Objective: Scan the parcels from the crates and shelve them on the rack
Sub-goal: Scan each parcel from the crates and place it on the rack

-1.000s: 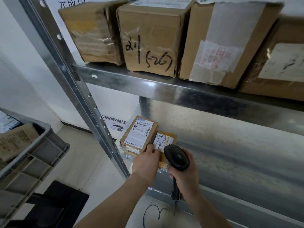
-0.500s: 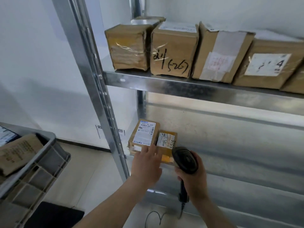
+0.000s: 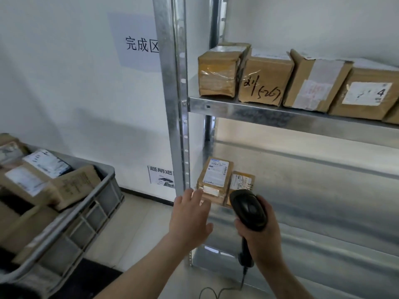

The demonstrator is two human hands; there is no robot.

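Two small brown parcels lie flat, touching side by side, at the left end of the lower shelf (image 3: 302, 190) of the metal rack (image 3: 172, 104): the left parcel (image 3: 216, 180) bears a white label, the right parcel (image 3: 241, 182) a smaller one. Four larger cartons (image 3: 263, 83) stand in a row on the upper shelf. A grey crate (image 3: 90, 212) at left holds more labelled parcels. The black scanner (image 3: 248, 212) is upright, corded.

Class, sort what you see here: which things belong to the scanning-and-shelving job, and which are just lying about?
Job: scanner in right hand; left hand; shelved parcels; crate of parcels; rack.

Lying about: wall sign; floor poster.
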